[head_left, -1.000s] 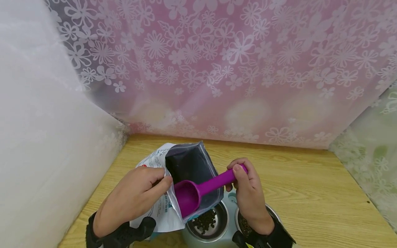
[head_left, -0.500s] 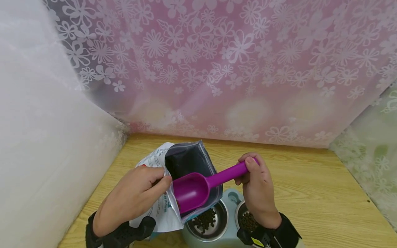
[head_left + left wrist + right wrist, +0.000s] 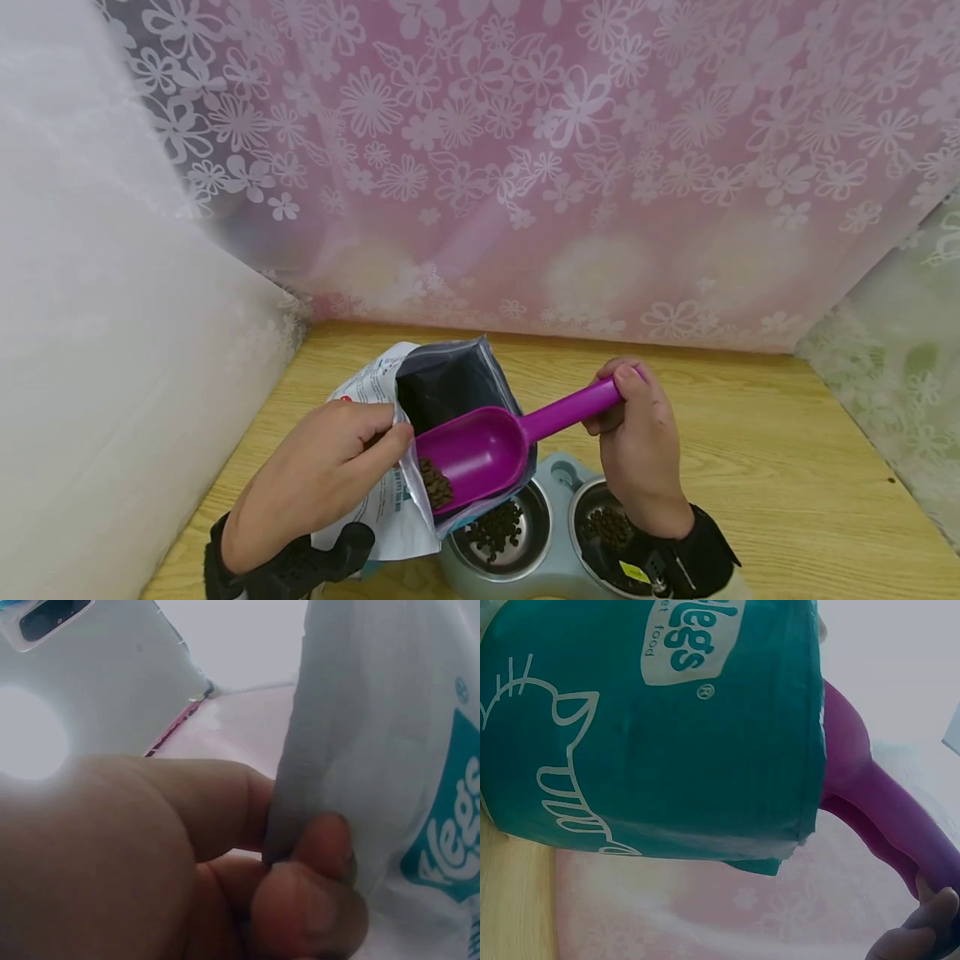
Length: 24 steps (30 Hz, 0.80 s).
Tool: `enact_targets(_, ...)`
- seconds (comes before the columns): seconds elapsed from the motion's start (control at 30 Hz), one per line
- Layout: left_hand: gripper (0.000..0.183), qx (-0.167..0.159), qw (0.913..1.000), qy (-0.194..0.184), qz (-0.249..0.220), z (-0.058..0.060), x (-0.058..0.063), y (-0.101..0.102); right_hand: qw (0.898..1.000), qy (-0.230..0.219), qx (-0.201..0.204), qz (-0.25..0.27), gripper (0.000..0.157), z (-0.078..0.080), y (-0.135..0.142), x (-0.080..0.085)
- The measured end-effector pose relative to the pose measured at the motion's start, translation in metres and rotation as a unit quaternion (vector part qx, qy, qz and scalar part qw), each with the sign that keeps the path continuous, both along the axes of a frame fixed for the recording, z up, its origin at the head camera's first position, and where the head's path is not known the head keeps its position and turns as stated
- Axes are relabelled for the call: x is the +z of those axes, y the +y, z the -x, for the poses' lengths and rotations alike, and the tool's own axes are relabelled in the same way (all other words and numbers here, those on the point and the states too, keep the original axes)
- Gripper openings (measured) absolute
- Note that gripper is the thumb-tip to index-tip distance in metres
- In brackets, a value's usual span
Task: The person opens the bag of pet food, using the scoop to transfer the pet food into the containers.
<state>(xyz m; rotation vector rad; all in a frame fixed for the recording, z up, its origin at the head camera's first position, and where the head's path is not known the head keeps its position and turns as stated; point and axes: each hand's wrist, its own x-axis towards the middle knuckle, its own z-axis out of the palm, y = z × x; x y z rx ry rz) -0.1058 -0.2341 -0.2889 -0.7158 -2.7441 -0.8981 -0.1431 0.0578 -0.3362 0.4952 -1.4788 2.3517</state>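
My left hand (image 3: 330,475) pinches the edge of an opened pet food bag (image 3: 375,533), thumb and fingers on its side in the left wrist view. The bag lies tilted, its dark mouth facing right; the right wrist view shows its teal side with a white cat outline. A purple scoop (image 3: 480,454) sits partly inside the mouth, brown kibble (image 3: 435,485) at its front end. My right hand (image 3: 641,450) grips the scoop's handle (image 3: 573,410) near its end. The scoop's tip is hidden behind the bag's near edge.
Below the bag stands a light blue double feeder (image 3: 561,533) on the wooden table (image 3: 787,467). Its left steel bowl (image 3: 536,521) and right steel bowl (image 3: 581,512) both hold some kibble. A pink flowered curtain (image 3: 525,208) hangs behind, a white sheet at left.
The right hand has drawn the scoop up and to the right, partly out of the bag, and kibble now shows in it. The left hand and bag have barely moved.
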Motion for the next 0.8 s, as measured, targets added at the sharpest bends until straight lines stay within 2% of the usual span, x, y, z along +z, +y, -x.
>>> enact_targets(0.37, 0.041, -0.003, 1.0000, -0.007, -0.003, 0.000, 0.000, -0.001, 0.999, -0.026, -0.016, 0.031, 0.025, 0.005, 0.008, 0.004)
enact_targets(0.8, 0.041, -0.001, 1.0000, -0.005, -0.006, 0.000, 0.000, -0.001, 0.999, -0.027, -0.013, 0.025, 0.026, 0.008, 0.015, 0.005)
